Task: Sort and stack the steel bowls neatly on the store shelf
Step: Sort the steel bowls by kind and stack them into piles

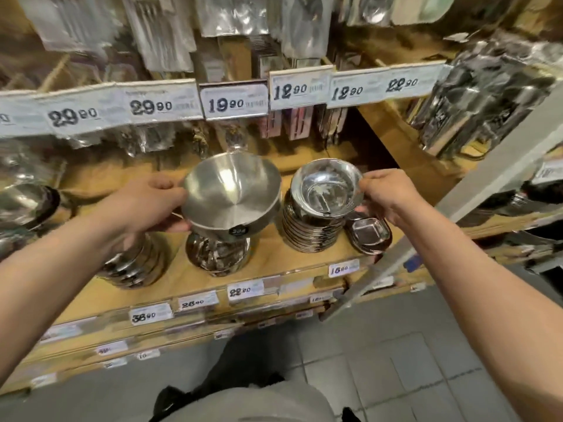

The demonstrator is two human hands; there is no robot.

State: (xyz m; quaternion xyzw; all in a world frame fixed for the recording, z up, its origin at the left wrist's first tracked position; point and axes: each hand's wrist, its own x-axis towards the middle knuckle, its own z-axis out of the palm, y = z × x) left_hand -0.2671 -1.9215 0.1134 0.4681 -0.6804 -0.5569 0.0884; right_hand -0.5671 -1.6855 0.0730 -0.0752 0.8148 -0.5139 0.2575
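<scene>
My left hand [146, 205] grips the left rim of a large brushed steel bowl [231, 193], held tilted in the air above a shiny stack of bowls [217, 254] on the wooden shelf [274, 269]. My right hand [387, 193] pinches the right rim of a small shiny bowl [326, 190], tilted toward me on top of a tall stack of small bowls [310, 233]. Another bowl stack [134, 263] stands under my left wrist, partly hidden.
Small rectangular steel dishes [368, 233] lie right of the small stack. More bowls [27, 205] sit at the far left. Packaged cutlery hangs above a rail of price tags [234, 99]. A grey metal upright [457, 202] slants at the right. Grey tiled floor lies below.
</scene>
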